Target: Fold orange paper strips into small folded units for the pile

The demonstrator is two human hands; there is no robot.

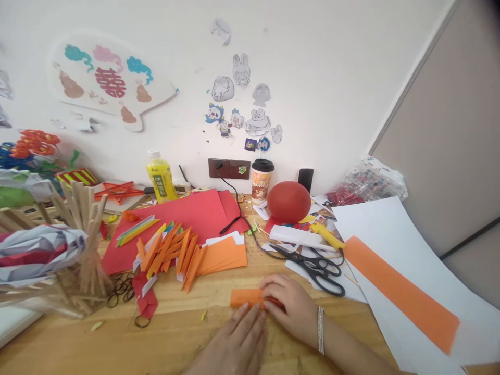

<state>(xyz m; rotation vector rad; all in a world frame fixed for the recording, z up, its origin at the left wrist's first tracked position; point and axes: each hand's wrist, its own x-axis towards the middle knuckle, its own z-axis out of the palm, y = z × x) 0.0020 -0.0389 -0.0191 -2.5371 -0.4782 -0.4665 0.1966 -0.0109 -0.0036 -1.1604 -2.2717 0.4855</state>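
Observation:
A small folded orange paper piece [245,297] lies on the wooden table [175,333] near the front edge. My left hand [238,341] lies flat with its fingers stretched out, their tips touching the paper's near edge. My right hand [289,307] is curled over the paper's right end and presses it down; a bracelet sits on that wrist. Just behind the paper lies a pile of folded orange paper pieces [187,252].
Black scissors [316,265] lie to the right of my hands. A long orange strip [398,291] rests on white sheets [390,224]. Red paper [195,213], a red balloon [288,201], a cup [261,179], a yellow bottle [160,179], a cable, rubber bands and a wooden stick frame [84,234] surround them.

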